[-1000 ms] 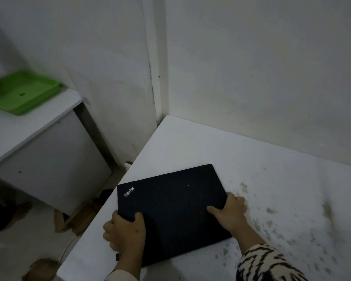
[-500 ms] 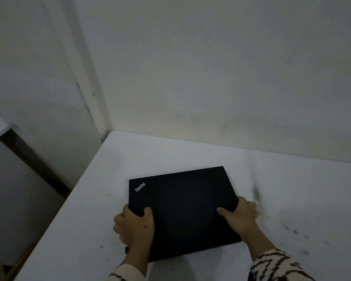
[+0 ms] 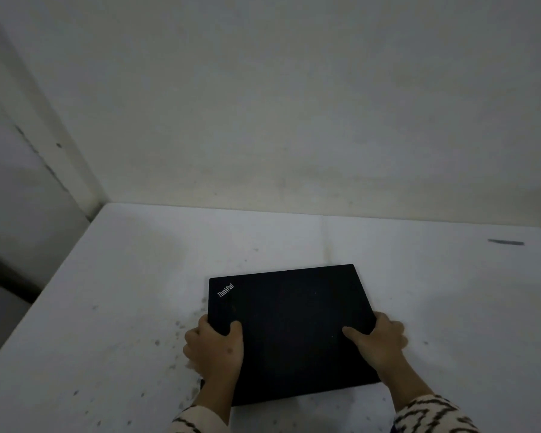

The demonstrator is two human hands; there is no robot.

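Note:
A closed black ThinkPad laptop [image 3: 291, 326] lies on the white table [image 3: 122, 307], its logo at the far left corner. My left hand [image 3: 214, 350] grips its left edge, thumb on the lid and fingers curled under the side. My right hand [image 3: 378, 343] grips the right edge the same way, thumb on top. Both patterned sleeves show at the bottom of the view. Whether the laptop rests fully on the table or is slightly raised is unclear.
The table is speckled with dark stains around the laptop. A thin dark pen-like object [image 3: 506, 242] lies at the far right. White walls close the back and left; the table's left edge [image 3: 38, 310] drops to a dark gap.
The view has swung right; the green tray and side cabinet have left the frame. The laptop, held by both hands, now sits squarer to me and nearer the table's middle.

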